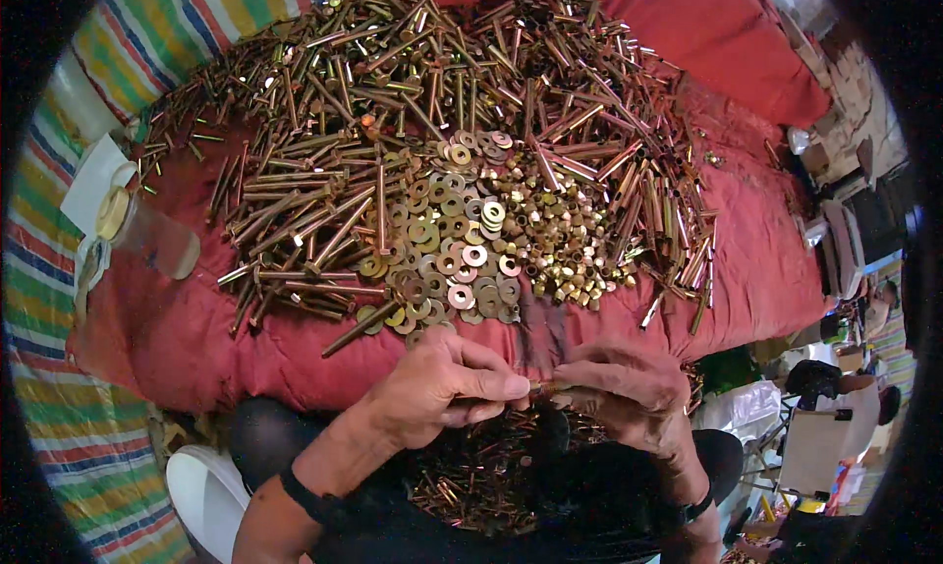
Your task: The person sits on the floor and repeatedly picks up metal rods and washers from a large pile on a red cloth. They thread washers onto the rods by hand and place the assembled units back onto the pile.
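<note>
My left hand (454, 382) is closed in a pinch, thumb against the fingers, just in front of the red cloth's near edge. My right hand (624, 387) meets it from the right, its fingers bent together and somewhat blurred. A small gold-coloured metal piece (536, 387) shows between the fingertips of both hands; its kind is hidden. Beyond them lie a heap of flat washers (460, 259), a heap of brass-coloured nuts (570, 254), long bolts (314, 210) on the left and metal sleeves (653, 205) on the right.
Red padded cloth (275, 358) covers the work surface. A clear plastic jar (162, 240) lies at the left. More metal parts (471, 490) are heaped below my hands, between my legs. A white stool (204, 495) stands lower left; another person (859, 407) is at far right.
</note>
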Demonstrator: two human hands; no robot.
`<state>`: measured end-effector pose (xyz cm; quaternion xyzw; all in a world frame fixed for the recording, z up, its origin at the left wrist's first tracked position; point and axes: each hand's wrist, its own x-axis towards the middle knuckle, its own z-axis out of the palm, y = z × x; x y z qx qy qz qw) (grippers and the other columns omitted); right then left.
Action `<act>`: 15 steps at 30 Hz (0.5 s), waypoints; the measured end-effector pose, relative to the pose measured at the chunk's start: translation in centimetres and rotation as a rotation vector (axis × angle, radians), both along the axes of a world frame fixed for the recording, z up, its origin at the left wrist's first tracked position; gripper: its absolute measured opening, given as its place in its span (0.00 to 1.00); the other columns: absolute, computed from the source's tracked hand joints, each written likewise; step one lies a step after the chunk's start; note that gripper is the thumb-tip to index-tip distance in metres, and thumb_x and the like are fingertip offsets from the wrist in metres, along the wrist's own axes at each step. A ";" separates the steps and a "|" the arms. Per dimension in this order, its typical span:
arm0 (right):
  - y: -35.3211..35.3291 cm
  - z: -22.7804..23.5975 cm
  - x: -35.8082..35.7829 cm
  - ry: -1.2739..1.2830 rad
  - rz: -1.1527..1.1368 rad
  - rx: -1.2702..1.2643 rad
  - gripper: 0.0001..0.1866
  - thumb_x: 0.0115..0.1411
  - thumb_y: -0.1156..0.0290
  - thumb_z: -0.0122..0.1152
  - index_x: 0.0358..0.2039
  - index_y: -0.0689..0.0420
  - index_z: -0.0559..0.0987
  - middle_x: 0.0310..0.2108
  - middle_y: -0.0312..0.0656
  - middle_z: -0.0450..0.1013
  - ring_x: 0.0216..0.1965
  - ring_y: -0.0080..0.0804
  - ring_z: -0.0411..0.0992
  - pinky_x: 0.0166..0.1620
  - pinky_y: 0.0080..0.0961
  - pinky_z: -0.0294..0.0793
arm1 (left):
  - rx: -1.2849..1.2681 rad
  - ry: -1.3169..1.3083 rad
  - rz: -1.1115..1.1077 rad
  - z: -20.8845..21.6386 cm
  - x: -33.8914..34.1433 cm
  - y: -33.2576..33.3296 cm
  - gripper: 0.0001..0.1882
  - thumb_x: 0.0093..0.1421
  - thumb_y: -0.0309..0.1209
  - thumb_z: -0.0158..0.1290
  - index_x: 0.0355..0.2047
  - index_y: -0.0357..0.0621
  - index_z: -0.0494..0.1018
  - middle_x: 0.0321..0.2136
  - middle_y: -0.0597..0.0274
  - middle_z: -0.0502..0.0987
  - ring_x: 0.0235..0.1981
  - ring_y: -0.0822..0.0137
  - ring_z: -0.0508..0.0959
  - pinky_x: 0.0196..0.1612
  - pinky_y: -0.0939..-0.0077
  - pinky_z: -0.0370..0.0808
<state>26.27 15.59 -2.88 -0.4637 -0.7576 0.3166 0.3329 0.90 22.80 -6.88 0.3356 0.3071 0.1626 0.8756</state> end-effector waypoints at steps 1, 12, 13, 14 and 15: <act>-0.1 0.0 0.0 0.002 -0.003 0.014 0.21 0.56 0.82 0.73 0.51 0.56 0.84 0.42 0.43 0.80 0.40 0.37 0.81 0.42 0.28 0.82 | 0.037 0.047 -0.005 0.0 0.1 -0.2 0.11 0.64 0.31 0.65 0.33 0.32 0.85 0.17 0.67 0.77 0.15 0.79 0.70 0.17 0.81 0.59; -0.7 1.2 -0.9 0.172 -0.157 -0.423 0.12 0.68 0.71 0.66 0.47 0.65 0.81 0.35 0.41 0.76 0.30 0.26 0.79 0.31 0.23 0.77 | 1.424 0.187 0.312 -0.3 1.3 -1.7 0.08 0.57 0.29 0.69 0.35 0.38 0.84 0.19 0.59 0.78 0.17 0.63 0.78 0.21 0.68 0.71; -0.6 1.2 -0.9 0.187 -0.164 -0.442 0.12 0.69 0.70 0.65 0.47 0.65 0.81 0.34 0.41 0.76 0.29 0.26 0.79 0.31 0.23 0.77 | 1.500 0.179 0.326 -0.3 1.4 -1.6 0.09 0.57 0.28 0.68 0.36 0.37 0.83 0.18 0.59 0.76 0.17 0.61 0.78 0.20 0.67 0.71; -0.6 1.3 -0.9 0.214 -0.157 -0.460 0.12 0.70 0.68 0.65 0.46 0.65 0.81 0.34 0.41 0.76 0.29 0.26 0.79 0.30 0.23 0.77 | 1.551 0.180 0.324 -0.4 1.4 -1.6 0.10 0.56 0.28 0.69 0.37 0.37 0.83 0.18 0.60 0.74 0.17 0.61 0.78 0.19 0.66 0.70; -0.5 1.2 -0.9 0.211 -0.160 -0.449 0.13 0.71 0.67 0.64 0.46 0.65 0.80 0.34 0.41 0.76 0.28 0.26 0.78 0.30 0.24 0.77 | 1.610 0.170 0.348 -0.5 1.4 -1.6 0.11 0.55 0.27 0.69 0.37 0.36 0.82 0.17 0.61 0.73 0.16 0.61 0.77 0.18 0.65 0.69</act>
